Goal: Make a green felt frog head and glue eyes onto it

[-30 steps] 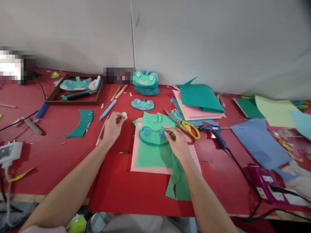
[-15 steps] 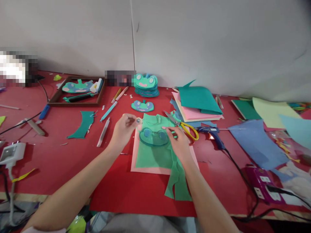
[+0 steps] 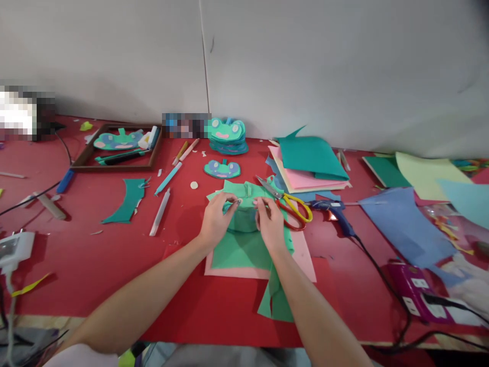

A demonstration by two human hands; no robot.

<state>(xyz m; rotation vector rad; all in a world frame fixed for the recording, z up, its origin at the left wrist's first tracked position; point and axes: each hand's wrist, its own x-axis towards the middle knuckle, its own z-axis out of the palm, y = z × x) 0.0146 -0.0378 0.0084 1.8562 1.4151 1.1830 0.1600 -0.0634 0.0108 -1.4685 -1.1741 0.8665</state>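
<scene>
Both my hands rest on a green foam frog face that lies on green and pink foam sheets. My left hand pinches a small round eye piece at the frog's upper left edge. My right hand presses its fingers closed on the frog's upper right side; what they hold is hidden. A small cream disc lies on the red table to the left. Scissors with yellow and red handles lie just right of my right hand.
A finished frog face and a stack of them sit behind. Foam sheets pile at the right, with a blue glue gun and its cable. A wooden tray, sticks and a green offcut lie left.
My left hand moved right from the cream disc to the frog face, carrying a small round piece. My right hand shifted slightly left onto the frog's top edge.
</scene>
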